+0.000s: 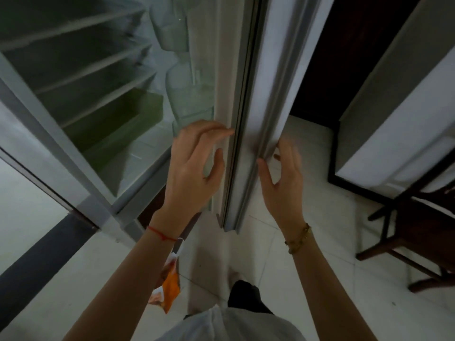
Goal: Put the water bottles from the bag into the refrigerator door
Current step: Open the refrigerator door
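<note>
A dark wooden chair [416, 232] stands at the right edge on the pale tiled floor [320, 217]. A green drawer [118, 124] sits left of centre, below bare shelves [81, 70].

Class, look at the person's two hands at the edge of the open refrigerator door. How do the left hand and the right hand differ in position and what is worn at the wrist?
The left hand is on the inner, shelf side of the white refrigerator door; the right hand is on its outer side. The left wrist wears a thin red string, the right a gold chain bracelet. Both hands are open, fingers spread, holding nothing.
</note>
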{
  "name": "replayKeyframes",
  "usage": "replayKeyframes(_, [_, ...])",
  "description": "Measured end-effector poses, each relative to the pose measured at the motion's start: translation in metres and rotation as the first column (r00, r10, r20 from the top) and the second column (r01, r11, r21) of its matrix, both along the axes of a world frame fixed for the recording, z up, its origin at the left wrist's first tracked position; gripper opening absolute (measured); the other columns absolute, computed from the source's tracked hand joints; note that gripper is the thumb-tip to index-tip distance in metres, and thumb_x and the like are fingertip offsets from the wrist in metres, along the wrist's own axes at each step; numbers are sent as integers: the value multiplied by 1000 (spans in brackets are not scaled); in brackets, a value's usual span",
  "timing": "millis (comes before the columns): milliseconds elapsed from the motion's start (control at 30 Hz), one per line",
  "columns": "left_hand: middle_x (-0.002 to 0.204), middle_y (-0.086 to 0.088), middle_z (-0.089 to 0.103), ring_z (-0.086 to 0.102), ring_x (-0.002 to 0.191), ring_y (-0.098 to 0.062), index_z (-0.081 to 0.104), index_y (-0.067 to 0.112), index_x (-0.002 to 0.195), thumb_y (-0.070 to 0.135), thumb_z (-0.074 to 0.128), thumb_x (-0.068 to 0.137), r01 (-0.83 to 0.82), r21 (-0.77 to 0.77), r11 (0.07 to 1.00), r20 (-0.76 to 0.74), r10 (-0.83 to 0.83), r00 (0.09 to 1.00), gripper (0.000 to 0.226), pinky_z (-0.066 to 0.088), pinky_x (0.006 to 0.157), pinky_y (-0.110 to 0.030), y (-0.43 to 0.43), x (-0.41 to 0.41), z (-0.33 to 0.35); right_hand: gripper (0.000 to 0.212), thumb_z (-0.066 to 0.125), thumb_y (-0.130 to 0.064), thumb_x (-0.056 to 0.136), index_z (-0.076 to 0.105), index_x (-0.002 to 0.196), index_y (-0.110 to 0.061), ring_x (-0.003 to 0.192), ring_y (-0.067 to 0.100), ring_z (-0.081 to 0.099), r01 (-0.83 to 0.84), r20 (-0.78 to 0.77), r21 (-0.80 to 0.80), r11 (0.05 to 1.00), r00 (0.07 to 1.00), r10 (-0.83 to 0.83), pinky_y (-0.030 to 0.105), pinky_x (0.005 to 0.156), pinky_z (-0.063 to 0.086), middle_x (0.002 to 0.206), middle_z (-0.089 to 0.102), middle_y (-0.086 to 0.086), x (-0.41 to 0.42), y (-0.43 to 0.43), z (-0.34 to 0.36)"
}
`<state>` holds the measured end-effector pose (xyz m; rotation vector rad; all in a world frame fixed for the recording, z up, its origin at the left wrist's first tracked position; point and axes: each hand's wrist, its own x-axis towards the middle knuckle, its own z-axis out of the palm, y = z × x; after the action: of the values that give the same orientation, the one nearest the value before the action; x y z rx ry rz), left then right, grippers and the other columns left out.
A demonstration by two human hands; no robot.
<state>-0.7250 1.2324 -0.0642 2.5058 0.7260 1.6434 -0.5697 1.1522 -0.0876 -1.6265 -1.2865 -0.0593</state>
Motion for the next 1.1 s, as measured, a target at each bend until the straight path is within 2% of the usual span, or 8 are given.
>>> replayKeyframes(200, [119, -17, 60, 55, 116, -28, 64, 3, 114, -2, 59, 83, -46, -52, 998, -1, 46, 999, 32, 44, 97, -46, 8, 25, 2, 47, 50, -14, 97, 40, 141, -4, 120, 22, 51, 27, -3, 26, 999, 1000, -27, 43, 103, 45, 129, 53, 9, 39, 0, -3])
replayKeyframes(367, [129, -17, 56, 49, 127, -28, 59, 0, 125, 1, 58, 85, -55, -105, 993, -34, 52, 998, 40, 39, 107, -49, 14, 50, 3, 51, 49, -13, 97, 34, 145, -4, 117, 17, 51, 46, -10, 36, 998, 999, -45, 41, 101, 48, 127, 50, 3, 77, 2, -4])
replayKeyframes(500, [137, -9, 54, 42, 138, -22, 52, 4, 134, 2, 58, 87, -56, -128, 990, -93, 45, 995, 48, 24, 119, -52, 21, 78, -3, 62, 51, -10, 96, 22, 151, -6, 107, -8, 47, 93, -13, 77, 993, 996, -92, 22, 96, 50, 125, 41, -18, 110, 7, -4])
replayKeyframes(567, [136, -8, 56, 43, 137, -20, 52, 3, 135, 2, 58, 89, -66, -115, 991, -97, 55, 994, 47, 21, 120, -52, 24, 94, -6, 68, 52, -6, 95, 17, 153, -6, 108, -8, 45, 89, -6, 111, 990, 996, -89, 17, 94, 49, 134, 29, -33, 126, 10, -1])
replayKeyframes(633, [132, -8, 59, 46, 135, -19, 54, 3, 133, 2, 57, 90, -71, -98, 993, -91, 62, 994, 44, 21, 120, -52, 25, 110, -6, 69, 52, -2, 94, 17, 152, -4, 113, 4, 49, 71, 16, 139, 988, 997, -74, 23, 96, 50, 144, 26, -25, 142, 12, 3])
replayKeyframes(767, [127, -6, 64, 51, 130, -16, 58, 4, 129, -1, 55, 91, -87, -60, 994, -84, 82, 993, 38, 22, 119, -54, 30, 142, -5, 70, 52, 1, 92, 16, 152, -6, 129, 25, 46, 50, 85, 160, 986, 994, -65, 42, 101, 49, 150, 32, 9, 177, 20, 7])
replayKeyframes(933, [120, -10, 67, 57, 122, -18, 61, 1, 126, -4, 55, 91, -86, -21, 996, -54, 85, 995, 36, 26, 117, -54, 35, 182, -6, 69, 52, 0, 93, 17, 152, -9, 135, 25, 41, 57, 124, 165, 985, 989, -78, 44, 103, 47, 150, 31, 12, 220, 31, 11])
replayKeyframes(1100, [118, -9, 68, 61, 116, -18, 61, 1, 126, -3, 56, 90, -99, 5, 995, -61, 99, 993, 37, 30, 115, -54, 43, 221, -6, 65, 52, -13, 96, 20, 152, -9, 139, 22, 35, 69, 131, 141, 988, 987, -88, 43, 112, 39, 151, 30, 9, 259, 42, 16])
